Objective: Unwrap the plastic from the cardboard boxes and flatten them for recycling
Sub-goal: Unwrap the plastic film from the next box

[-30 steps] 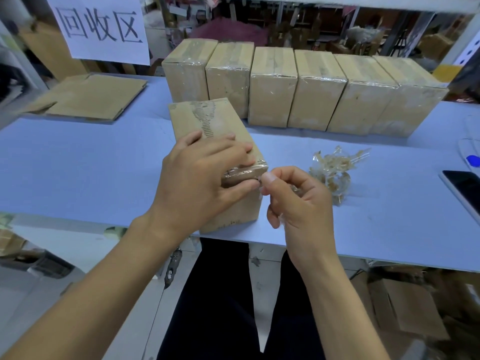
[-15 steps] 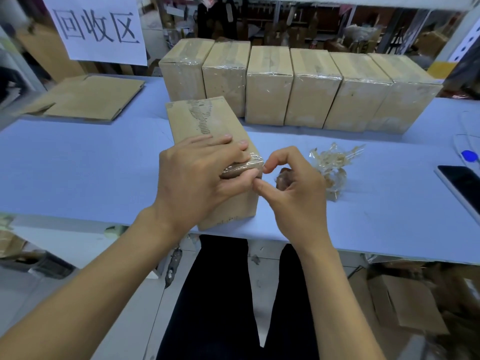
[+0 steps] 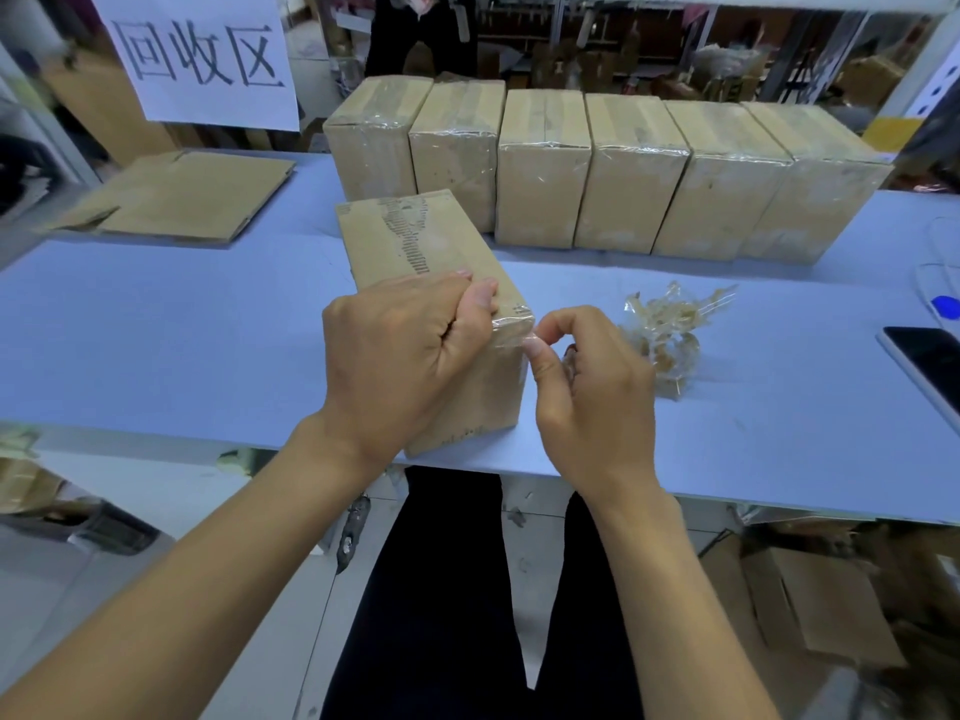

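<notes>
Surface (image 3: 156, 324): blue, 6 wrapped boxes at rear.
L grip (image 3: 400, 356): curled on box (image 3: 415, 246), steadies it.
R grip (image 3: 587, 387): pinches plastic wrap (image 3: 511, 335) at corner, for peeling.

near box (image 3: 415, 241): lower front face and near top edge hidden behind the left hand (image 3: 400, 350)
left fingertips: curled out of sight over the box top
right hand (image 3: 592, 402): palm side unseen; whether it pinches the plastic film (image 3: 511, 337) cannot be told
phone (image 3: 930, 366): cut off by right edge
white device with blue spot (image 3: 943, 304): cut off by right edge, kind unclear
row of wrapped boxes (image 3: 623, 174): leftmost partly hidden behind near box
background shelves: blurred, contents unreadable
</notes>
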